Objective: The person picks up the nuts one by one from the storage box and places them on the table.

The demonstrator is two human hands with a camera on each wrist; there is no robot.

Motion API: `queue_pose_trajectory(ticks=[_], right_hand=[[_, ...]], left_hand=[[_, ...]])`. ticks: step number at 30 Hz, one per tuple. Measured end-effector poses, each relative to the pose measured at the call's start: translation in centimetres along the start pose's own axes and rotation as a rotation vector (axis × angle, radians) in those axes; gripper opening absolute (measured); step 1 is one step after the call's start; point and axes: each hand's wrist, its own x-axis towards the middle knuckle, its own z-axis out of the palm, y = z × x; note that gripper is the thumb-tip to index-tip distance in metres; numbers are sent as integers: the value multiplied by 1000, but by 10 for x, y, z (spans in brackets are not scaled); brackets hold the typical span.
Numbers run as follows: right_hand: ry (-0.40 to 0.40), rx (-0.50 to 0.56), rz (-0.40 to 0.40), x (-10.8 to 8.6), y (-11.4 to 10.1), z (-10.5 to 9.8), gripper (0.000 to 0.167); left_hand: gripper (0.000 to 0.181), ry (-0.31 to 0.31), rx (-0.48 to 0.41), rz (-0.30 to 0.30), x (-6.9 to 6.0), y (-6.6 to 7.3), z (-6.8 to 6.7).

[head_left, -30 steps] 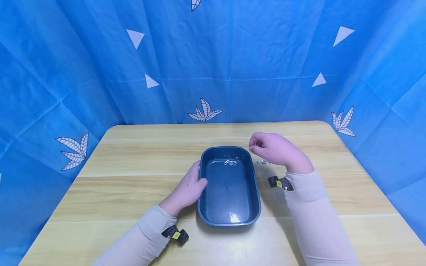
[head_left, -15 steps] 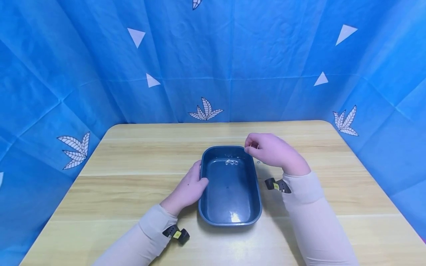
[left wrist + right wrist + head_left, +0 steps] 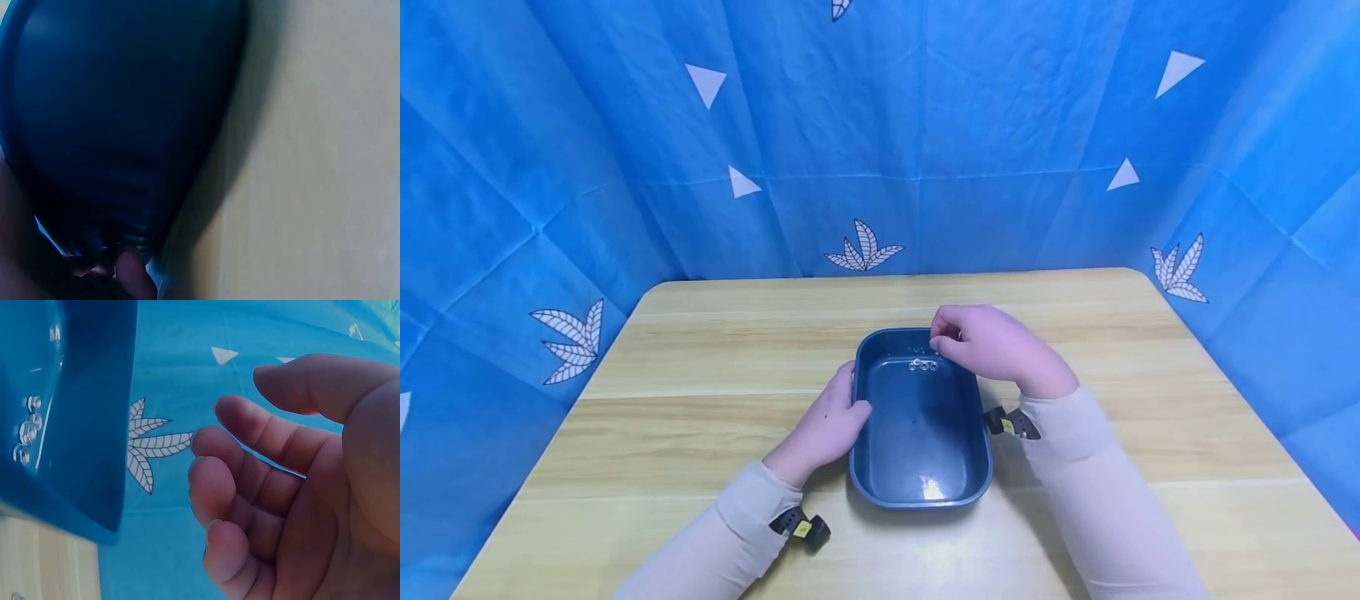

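Observation:
A dark blue tray [image 3: 915, 450] stands on the table, and several small shiny metal rings or nuts [image 3: 923, 366] lie near its far end. The left hand [image 3: 820, 425] grips the tray's left side, thumb over the rim and fingers outside. Over the tray's far right corner is the right hand [image 3: 996, 348]. The right wrist view has the right hand [image 3: 281, 481] with fingers loosely bent, thumb apart from the index finger, and no object visible between them; the metal pieces [image 3: 28, 431] show inside the tray there.
One small shiny piece [image 3: 19, 597] rests on the table at the lower edge of the right wrist view. The wood-grain table [image 3: 700, 350] extends around the tray, with a blue patterned cloth [image 3: 850, 108] behind it and at both sides.
The right hand has moved left, from beside the tray to above its far right corner. Small pieces seen on the table right of the tray are now hidden in the head view. The left hand keeps its grip.

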Motion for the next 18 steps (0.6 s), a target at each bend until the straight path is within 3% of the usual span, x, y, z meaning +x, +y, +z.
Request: queue_pose_trajectory(ticks=[18], right_hand=[[-31, 51, 44, 24, -9, 14, 12]], left_hand=[[64, -9, -14, -7, -1, 0, -1]])
